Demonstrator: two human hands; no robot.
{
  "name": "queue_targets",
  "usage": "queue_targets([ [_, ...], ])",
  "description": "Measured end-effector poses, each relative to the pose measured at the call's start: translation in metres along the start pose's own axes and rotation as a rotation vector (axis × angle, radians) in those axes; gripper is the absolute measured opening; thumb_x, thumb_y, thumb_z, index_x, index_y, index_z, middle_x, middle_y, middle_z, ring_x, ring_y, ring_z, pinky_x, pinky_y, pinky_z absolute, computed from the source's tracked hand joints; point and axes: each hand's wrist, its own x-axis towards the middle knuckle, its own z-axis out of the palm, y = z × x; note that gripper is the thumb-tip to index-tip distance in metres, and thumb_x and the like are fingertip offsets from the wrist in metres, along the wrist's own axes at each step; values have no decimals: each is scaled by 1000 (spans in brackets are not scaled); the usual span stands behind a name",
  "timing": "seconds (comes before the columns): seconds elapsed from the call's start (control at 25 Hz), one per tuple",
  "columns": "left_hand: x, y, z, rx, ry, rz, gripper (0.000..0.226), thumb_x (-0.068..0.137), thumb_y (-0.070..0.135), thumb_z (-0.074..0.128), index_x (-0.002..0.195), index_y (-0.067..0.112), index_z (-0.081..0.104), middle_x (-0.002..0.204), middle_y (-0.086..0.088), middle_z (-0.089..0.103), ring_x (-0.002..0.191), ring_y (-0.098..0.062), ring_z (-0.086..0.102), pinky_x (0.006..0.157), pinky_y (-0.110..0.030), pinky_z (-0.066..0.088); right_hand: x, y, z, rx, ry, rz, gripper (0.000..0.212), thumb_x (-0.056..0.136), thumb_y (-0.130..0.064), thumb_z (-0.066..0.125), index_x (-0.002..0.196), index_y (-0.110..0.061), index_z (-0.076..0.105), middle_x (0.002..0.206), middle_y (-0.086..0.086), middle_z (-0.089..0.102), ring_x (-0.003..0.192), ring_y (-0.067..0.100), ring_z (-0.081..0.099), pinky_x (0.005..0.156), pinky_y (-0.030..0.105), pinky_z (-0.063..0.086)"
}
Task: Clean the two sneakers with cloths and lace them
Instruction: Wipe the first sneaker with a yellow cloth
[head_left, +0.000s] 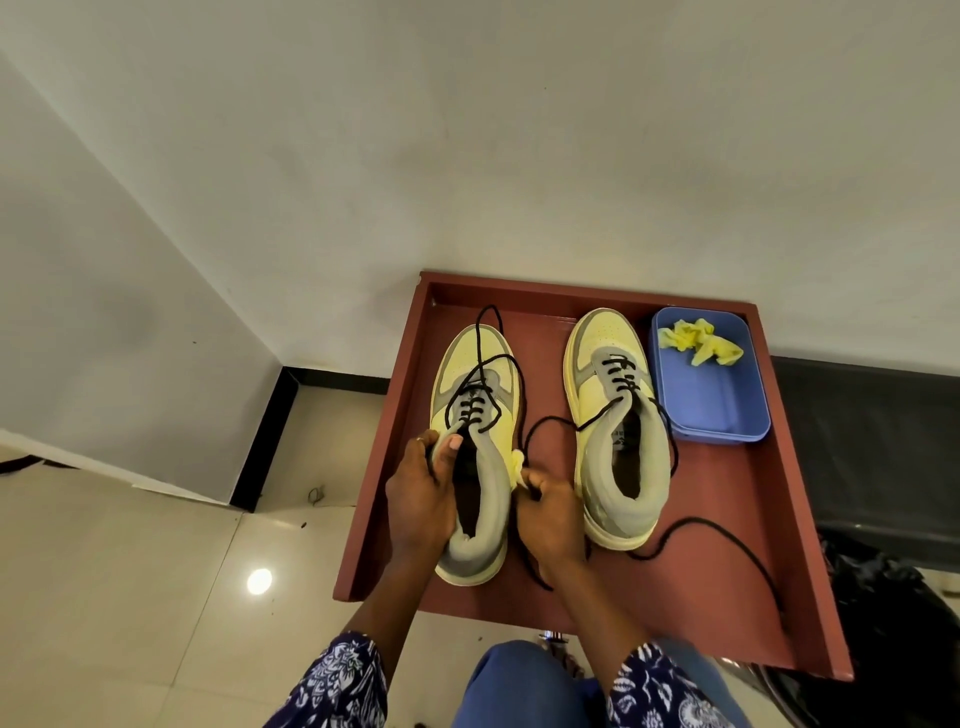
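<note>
Two pale yellow and grey sneakers stand side by side on a red-brown tray (737, 519). My left hand (423, 499) grips the left sneaker (480, 395) at its collar, thumb inside the opening. My right hand (550, 514) presses a small yellow cloth (518, 465) against that sneaker's right side. Its black lace (522, 395) is threaded partway and loops loosely over the toe. The right sneaker (618, 426) stands untouched, its black lace (727, 540) trailing across the tray. A second yellow cloth (698, 340) lies in a blue tub (711, 405).
The tray sits against a white wall at the back. The blue tub stands at the tray's back right corner. Pale floor tiles lie to the left, a dark surface and a black bag to the right. My knee in blue is below the tray.
</note>
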Motion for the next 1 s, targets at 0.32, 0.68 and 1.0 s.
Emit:
queue_targets([
  [0.32,-6,-12,-24,-198,-337,-205,37,87,38,56,120,25,48,108,6,60,99,-13,59,89,-34,52,-51,18,-7,30,-66,28,18,87,-1,54,87,-10,70,66,-10,63,61,2,58,58,9,46],
  [0.68,-37,-16,-25,-507,-357,-421,25,80,13,68,105,11,63,101,-9,69,97,-23,65,86,-35,53,-69,20,-2,275,84,278,14,87,-4,55,80,-14,62,74,5,66,67,18,58,60,29,48],
  [1.0,-40,-18,-17,-585,-386,-485,34,80,15,69,111,9,60,106,-11,68,102,-25,63,92,-40,51,-78,9,8,454,154,472,16,81,7,54,90,-3,63,83,13,67,68,21,59,60,31,50],
])
